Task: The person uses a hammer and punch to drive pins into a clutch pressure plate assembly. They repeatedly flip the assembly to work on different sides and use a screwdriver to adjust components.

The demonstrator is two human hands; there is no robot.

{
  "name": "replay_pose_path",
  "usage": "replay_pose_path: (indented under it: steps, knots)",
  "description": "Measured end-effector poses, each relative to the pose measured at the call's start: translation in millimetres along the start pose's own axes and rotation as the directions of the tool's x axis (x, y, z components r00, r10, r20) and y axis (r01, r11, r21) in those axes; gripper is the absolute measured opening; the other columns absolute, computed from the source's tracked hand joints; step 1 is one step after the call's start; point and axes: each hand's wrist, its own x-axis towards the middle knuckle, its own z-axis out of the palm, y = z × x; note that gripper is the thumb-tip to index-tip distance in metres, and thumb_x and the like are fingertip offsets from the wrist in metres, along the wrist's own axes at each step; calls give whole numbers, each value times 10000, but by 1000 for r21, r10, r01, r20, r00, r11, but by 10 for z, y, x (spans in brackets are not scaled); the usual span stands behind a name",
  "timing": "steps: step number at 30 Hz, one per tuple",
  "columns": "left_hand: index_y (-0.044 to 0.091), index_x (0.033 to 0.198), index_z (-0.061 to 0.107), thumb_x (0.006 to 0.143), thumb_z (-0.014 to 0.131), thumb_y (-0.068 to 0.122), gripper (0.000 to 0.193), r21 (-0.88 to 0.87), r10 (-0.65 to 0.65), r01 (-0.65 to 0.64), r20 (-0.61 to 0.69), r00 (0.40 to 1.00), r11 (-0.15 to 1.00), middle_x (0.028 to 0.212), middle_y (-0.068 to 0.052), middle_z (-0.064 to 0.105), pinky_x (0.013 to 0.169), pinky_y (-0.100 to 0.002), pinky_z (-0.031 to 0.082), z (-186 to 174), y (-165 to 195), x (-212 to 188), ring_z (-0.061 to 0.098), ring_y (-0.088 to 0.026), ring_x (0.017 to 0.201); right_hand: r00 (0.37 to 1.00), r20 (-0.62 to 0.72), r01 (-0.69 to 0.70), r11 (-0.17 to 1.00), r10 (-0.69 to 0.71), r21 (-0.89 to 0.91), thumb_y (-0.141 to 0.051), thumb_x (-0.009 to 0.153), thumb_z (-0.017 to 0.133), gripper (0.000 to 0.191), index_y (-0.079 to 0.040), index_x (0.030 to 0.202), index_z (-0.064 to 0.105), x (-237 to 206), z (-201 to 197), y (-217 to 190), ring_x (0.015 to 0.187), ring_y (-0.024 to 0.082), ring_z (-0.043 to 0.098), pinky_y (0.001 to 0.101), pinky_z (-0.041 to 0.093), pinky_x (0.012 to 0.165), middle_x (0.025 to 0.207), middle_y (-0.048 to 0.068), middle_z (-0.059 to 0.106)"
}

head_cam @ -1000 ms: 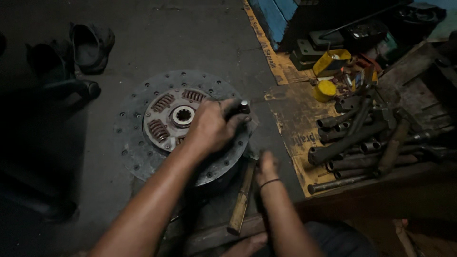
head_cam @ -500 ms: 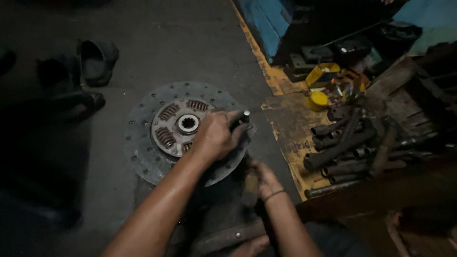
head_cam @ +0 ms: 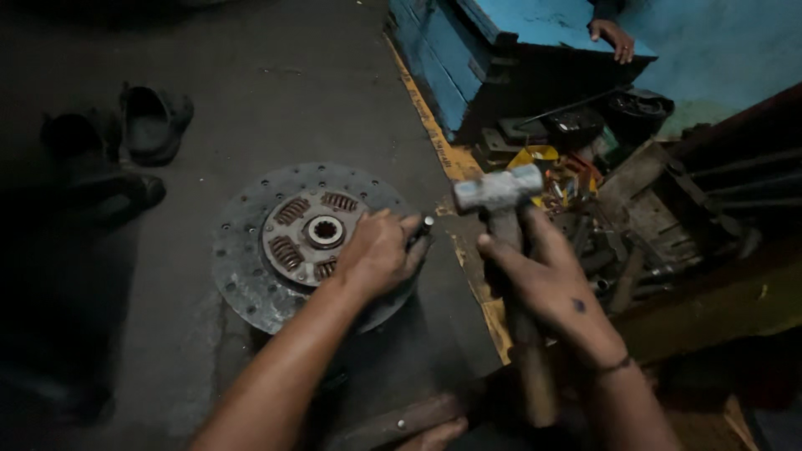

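A round clutch disc (head_cam: 276,242) with rusty springs and a splined hub lies flat on the dark floor. My left hand (head_cam: 380,250) rests on its right edge, closed around a short metal punch (head_cam: 423,225) whose tip sticks out above the fingers. My right hand (head_cam: 555,288) grips the wooden handle of a hammer (head_cam: 499,190), its steel head raised to the right of the punch.
Dark shoes (head_cam: 154,121) lie at the far left. A blue box (head_cam: 510,42) stands at the back with another person's hand (head_cam: 614,33) on it. Metal tools and scrap parts (head_cam: 635,217) crowd the right side. A wooden bar (head_cam: 401,422) lies near my feet.
My right hand has lifted the hammer from the floor beside the disc up to head height beside the punch. My left hand has stayed on the disc with the punch.
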Motion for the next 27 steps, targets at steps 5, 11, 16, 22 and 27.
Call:
replay_pose_path:
  steps: [5,11,16,22,27]
  knots:
    - [58,1141,716,903,670,276,327,28,73,-71,-55,996,997,1110,-193,679,1024,-519,412,128,-70,9,560,-388,1132,998,29,-11,657,51,-754,-297,942,682,431,14,1193,519,189,120,-356,786,333,699,469,555,708,885,218,699]
    - [49,1041,726,893,665,301,298,42,53,-49,-87,995,998,1071,-187,699,1043,-514,404,170,-98,16,568,-387,1135,981,173,191,514,-83,-836,-231,894,682,379,50,1097,527,287,240,-346,770,408,687,515,555,708,894,255,668]
    - [81,1046,738,883,677,318,294,23,58,-57,-63,996,998,1025,-237,716,1082,-554,355,145,-92,13,577,-449,1161,980,157,65,549,122,-833,-256,892,687,446,31,1168,486,380,134,-467,791,380,703,509,566,712,873,227,693]
    - [78,1091,724,921,646,329,313,12,56,-55,-34,998,998,1062,-287,704,1109,-566,368,195,-128,32,600,-489,1150,986,165,145,671,-34,-727,-203,925,621,448,40,1263,455,362,31,-581,837,425,701,520,556,738,904,244,693]
    - [75,1064,728,911,647,313,294,26,98,-97,-49,994,995,1026,-283,708,1094,-564,389,198,-137,17,614,-484,1111,951,307,261,634,-39,-728,-225,879,687,694,69,1398,332,301,170,-457,966,440,674,501,549,820,1055,296,656]
